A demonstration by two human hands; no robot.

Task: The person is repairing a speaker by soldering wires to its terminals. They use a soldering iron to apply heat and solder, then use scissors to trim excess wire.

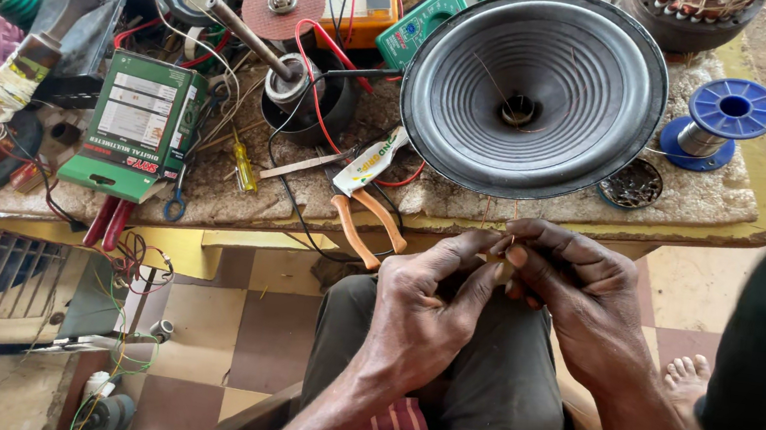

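Just below the bench point(209, 224) edge, two hands are pinching thin copper wires point(500, 221) together: the left hand point(426, 297) and the right hand point(576, 290) are both closing fingertips on the strands. Those fine, bare wires are running nearly upright, away from the hands toward one round, ribbed black speaker cone point(532, 88). Left of the hands, one pair of orange-handled pliers point(366, 215) is lying.
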